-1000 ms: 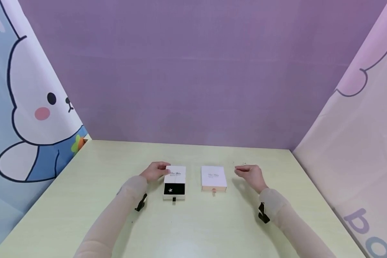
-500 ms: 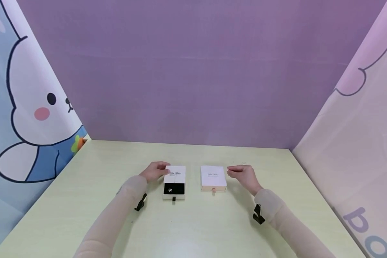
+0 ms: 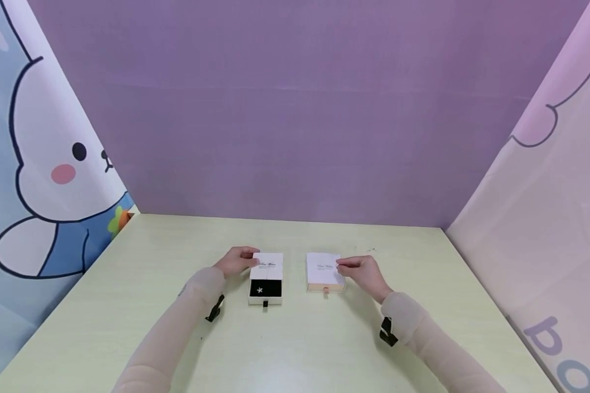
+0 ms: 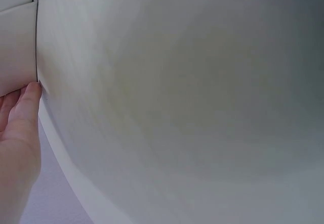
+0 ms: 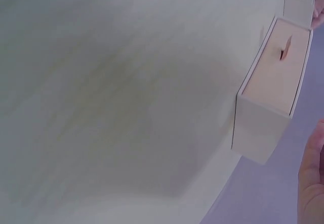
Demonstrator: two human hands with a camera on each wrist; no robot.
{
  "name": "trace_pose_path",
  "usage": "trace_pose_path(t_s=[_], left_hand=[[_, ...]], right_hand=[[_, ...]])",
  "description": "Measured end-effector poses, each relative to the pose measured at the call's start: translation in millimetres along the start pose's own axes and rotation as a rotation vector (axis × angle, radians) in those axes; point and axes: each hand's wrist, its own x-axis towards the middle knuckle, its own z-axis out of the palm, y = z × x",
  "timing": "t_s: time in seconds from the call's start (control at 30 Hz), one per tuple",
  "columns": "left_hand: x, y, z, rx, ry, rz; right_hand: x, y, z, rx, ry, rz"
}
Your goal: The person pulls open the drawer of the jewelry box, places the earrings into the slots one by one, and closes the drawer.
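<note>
My left hand (image 3: 237, 261) grips the upper left of a white drawer box (image 3: 271, 262) with printed lettering. Its drawer is pulled partway out toward me, showing a black lining (image 3: 273, 287); a small white star-shaped piece (image 3: 260, 290) lies on it. In the left wrist view, my fingers (image 4: 29, 100) touch the white box's wall (image 4: 17, 47). Over the right edge of a second white box (image 3: 321, 274), my right hand (image 3: 367, 274) pinches something tiny and pale, too small to identify. The right wrist view shows that box's pink drawer front (image 5: 278, 75), pushed in, with a ribbon tab (image 5: 286, 49).
Both boxes stand side by side on a pale table (image 3: 295, 338). Tiny dark bits (image 3: 371, 249) lie behind my right hand. A purple backdrop (image 3: 295, 120) rises at the table's far edge, with printed cloths (image 3: 64, 136) at the sides.
My right hand has moved left, from beside the pink-fronted box to over its right edge, fingertips still pinched together. The left hand and both boxes have stayed put.
</note>
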Motion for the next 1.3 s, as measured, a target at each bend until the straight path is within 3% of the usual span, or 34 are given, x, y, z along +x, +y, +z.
trace_pose_path(t_s=[0.33, 0.83, 1.13, 1.3], left_hand=[[-1.4, 3.2, 0.1, 0.013, -0.008, -0.004], [-4.3, 10.9, -0.4, 0.043, -0.016, 0.007], [-3.6, 7.4, -1.6, 0.058, -0.004, -0.010], [-2.7, 7.6, 0.4, 0.067, -0.005, -0.026]], right_hand=[[-5, -7, 13.7, 0.007, -0.036, 0.004], [-10, -16, 26.4, 0.088, -0.158, -0.085], [-13, -21, 35.7, 0.110, -0.210, -0.062], [-19, -35, 34.6, 0.131, -0.238, -0.069]])
